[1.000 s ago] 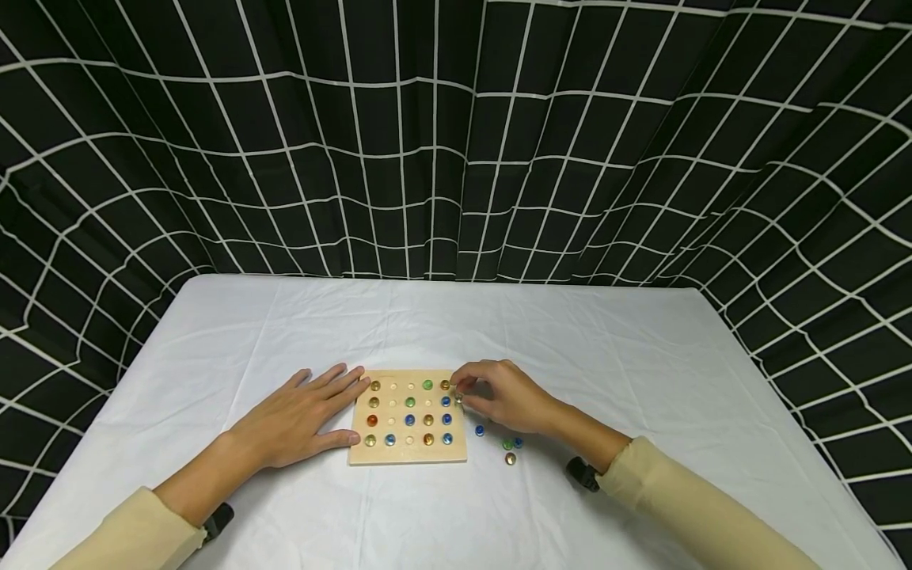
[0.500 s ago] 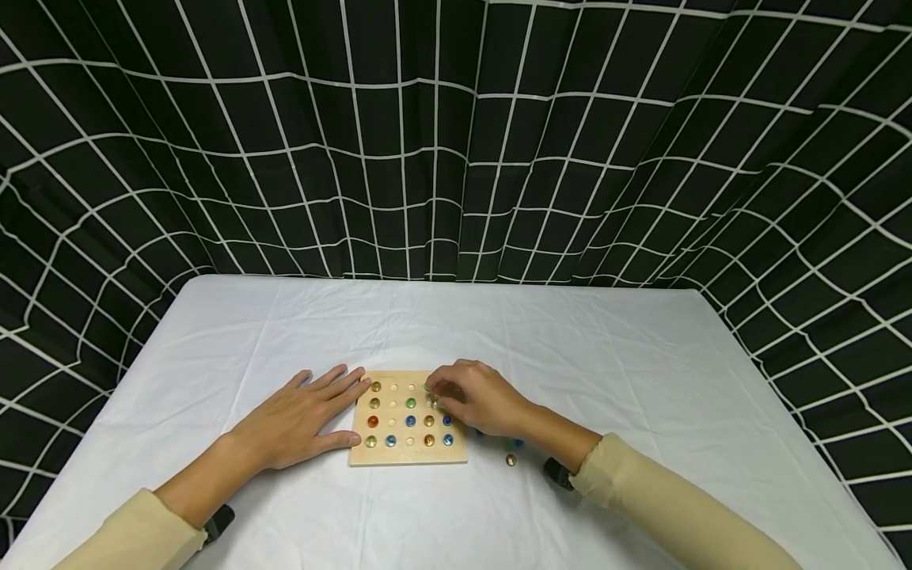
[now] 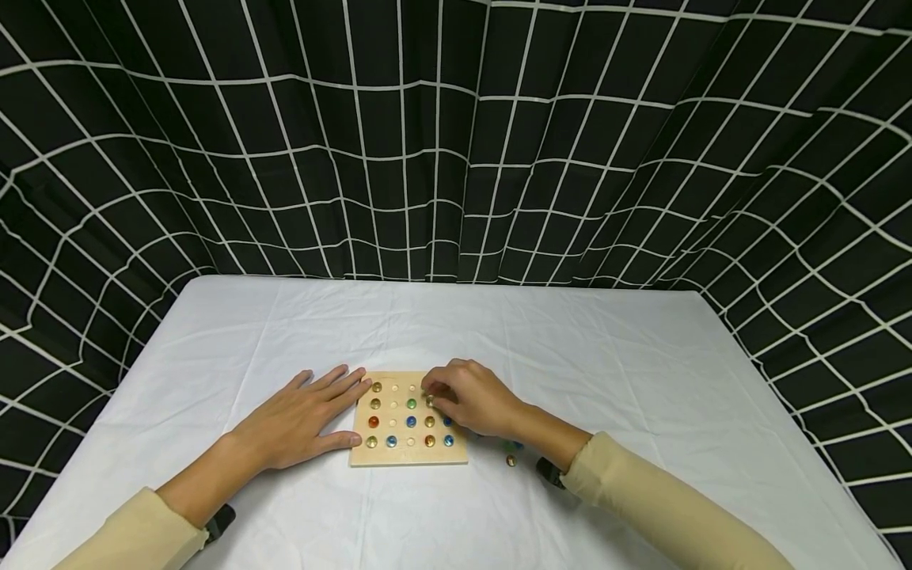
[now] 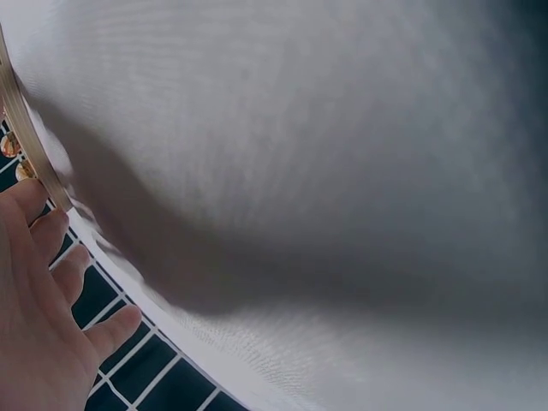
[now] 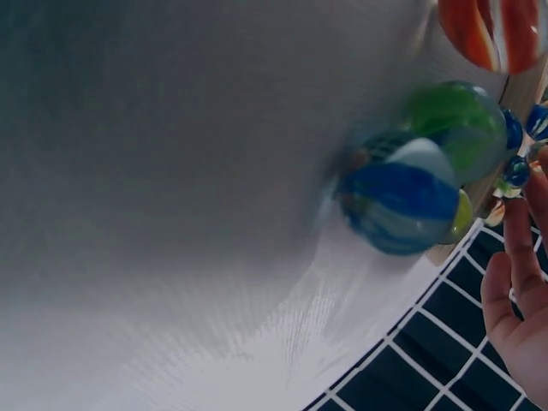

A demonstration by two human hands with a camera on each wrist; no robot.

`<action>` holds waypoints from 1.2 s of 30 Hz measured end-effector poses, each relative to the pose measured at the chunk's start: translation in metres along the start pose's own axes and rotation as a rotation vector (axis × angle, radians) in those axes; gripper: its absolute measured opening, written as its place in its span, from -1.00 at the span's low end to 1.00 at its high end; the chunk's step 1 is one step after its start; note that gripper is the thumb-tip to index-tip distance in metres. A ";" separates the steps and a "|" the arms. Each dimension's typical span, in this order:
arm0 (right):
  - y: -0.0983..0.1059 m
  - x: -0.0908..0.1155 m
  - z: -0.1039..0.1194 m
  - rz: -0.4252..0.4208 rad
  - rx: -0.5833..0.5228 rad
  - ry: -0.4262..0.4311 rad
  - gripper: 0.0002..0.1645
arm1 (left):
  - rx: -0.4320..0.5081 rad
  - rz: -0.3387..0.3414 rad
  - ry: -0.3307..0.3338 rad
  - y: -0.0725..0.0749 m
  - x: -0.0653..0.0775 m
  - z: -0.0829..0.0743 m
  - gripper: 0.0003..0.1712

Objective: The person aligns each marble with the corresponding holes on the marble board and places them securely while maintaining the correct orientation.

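A light wooden board (image 3: 408,457) with rows of small round hollows lies on the white cloth, and glass marbles in amber, green, blue and red sit in many of them. Flat and spread, my left hand (image 3: 302,419) rests at its left edge, fingertips and thumb touching the wood. My right hand (image 3: 476,396) is over the board's right side. Between its thumb and forefinger it pinches a pale clear marble (image 3: 430,401), low at a hollow in the second row from the back. The hand hides several marbles in the right-hand columns. In the left wrist view the left fingers (image 4: 51,231) are beside the board's edge.
Right of the board a few loose marbles lie on the cloth, among them an amber one (image 3: 511,460), partly under my right wrist. Close to the right wrist camera are a blue-banded marble (image 5: 398,205), a green one (image 5: 458,128) and an orange-red one (image 5: 497,34). A black gridded curtain (image 3: 456,142) hangs behind.
My right hand has moved left from the board's right edge to over its second-row hollows, carrying the pale marble. The left hand stays in place.
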State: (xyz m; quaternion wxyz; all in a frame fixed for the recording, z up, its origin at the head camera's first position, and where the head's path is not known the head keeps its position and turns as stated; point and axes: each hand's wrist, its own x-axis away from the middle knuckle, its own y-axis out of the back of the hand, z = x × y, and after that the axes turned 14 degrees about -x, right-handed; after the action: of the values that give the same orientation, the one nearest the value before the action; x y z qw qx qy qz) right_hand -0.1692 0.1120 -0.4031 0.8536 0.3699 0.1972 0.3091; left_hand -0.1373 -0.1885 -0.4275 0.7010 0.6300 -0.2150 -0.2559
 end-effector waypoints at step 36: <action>0.060 0.056 -0.031 -0.081 -0.262 0.007 -0.58 | 0.006 -0.003 0.003 -0.002 0.000 0.000 -0.09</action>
State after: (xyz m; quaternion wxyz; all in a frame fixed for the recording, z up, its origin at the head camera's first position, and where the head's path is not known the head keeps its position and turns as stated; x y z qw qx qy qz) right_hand -0.1689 0.1980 -0.3842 0.9057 0.2462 0.1730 0.2987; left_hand -0.1377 -0.1882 -0.4296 0.6990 0.6327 -0.2138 -0.2556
